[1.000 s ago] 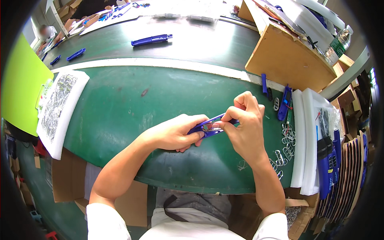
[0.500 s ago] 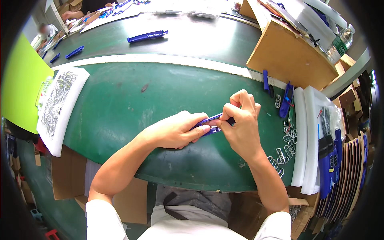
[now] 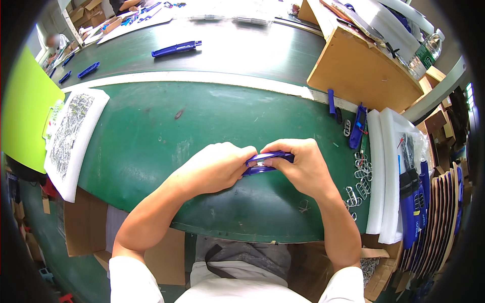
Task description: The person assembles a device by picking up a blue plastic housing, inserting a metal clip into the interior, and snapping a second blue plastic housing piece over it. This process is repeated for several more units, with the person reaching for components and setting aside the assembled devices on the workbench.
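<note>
Above the near middle of the green worktable (image 3: 151, 131), I hold a blue plastic casing (image 3: 276, 154) slightly tilted between both hands. Its long side faces me, with a hollow and a pale or shiny bit inside. My left hand (image 3: 214, 166) is closed around its left end, thumb along the near side. At the other end my right hand (image 3: 304, 164) pinches the casing, fingers over the far edge and thumb at the hollow. My fingers hide both ends. Another blue casing (image 3: 358, 126), with small red and green bits by it, lies to the right.
Several metal clips (image 3: 362, 174) lie right of my right hand, beside white foam strips (image 3: 376, 171). A foam tray (image 3: 92, 129) of small silvery parts stands left. Beyond a white rail, a dark belt (image 3: 242, 55) carries blue casings (image 3: 177, 48). A wooden box (image 3: 366, 70) stands far right.
My right hand has come down from a raised, bent-finger pose and now grips the casing's right end, its fingers laid along the far edge. The left hand keeps hold of the other end.
</note>
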The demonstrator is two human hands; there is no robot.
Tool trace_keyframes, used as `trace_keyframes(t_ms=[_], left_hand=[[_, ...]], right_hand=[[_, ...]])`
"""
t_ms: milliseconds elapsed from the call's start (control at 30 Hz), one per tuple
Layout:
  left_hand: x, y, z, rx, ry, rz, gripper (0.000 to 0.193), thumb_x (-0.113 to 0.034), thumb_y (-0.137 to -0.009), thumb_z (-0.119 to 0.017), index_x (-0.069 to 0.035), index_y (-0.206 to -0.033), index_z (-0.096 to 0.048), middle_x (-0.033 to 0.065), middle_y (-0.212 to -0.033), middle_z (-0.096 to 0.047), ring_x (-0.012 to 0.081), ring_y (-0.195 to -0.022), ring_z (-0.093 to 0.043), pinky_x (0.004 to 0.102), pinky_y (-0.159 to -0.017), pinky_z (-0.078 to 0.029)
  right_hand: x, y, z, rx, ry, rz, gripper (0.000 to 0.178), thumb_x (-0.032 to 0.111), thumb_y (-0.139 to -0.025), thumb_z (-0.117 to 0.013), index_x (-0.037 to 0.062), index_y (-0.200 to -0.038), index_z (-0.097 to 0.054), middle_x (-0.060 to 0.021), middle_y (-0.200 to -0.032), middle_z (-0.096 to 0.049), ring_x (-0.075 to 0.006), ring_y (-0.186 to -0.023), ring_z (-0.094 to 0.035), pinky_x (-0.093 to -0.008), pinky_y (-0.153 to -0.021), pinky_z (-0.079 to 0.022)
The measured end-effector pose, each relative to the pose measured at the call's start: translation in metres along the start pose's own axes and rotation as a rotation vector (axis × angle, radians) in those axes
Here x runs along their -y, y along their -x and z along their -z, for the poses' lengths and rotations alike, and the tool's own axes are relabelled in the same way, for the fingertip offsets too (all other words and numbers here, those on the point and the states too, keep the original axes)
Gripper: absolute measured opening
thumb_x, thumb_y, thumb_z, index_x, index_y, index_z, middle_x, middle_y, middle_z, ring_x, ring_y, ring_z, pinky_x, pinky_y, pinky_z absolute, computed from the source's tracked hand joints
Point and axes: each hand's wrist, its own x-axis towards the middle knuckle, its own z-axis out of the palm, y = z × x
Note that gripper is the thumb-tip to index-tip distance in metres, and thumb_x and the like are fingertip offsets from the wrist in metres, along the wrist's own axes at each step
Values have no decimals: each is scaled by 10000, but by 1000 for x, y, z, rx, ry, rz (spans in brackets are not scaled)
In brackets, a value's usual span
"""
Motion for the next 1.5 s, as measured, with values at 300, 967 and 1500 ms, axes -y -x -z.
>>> trace_keyframes(t_ms=[300,967,1500], left_hand=[[-14,0,-4,-63,-179,102,180,-226,-1033,-587,-47,-1041,-601,180,-847,-699,402,-819,-692,508,-718,-531],[-10,-2,-8,-184,-26,62,235,-261,-959,-709,-36,-987,-646,198,-818,-697,419,-758,-669,491,-672,-513],[-11,-1,-3,-256,228,139,193,-202,-1038,-647,-16,-986,-650,175,-701,-574,302,-609,-492,406,-609,-431]], right_hand=[[-2,-1,-13,-58,-22,-36,166,-6,-865,-743,-3,-1026,-785,-195,-890,-775,-299,-794,-763,-352,-764,-581],[-5,1,-8,-48,24,5,159,31,-858,-723,1,-1014,-729,-191,-932,-761,-352,-816,-743,-415,-784,-580],[-12,-3,-31,-197,-494,-108,145,-17,-959,-668,-31,-1096,-621,-104,-955,-764,-125,-872,-746,-284,-785,-599]])
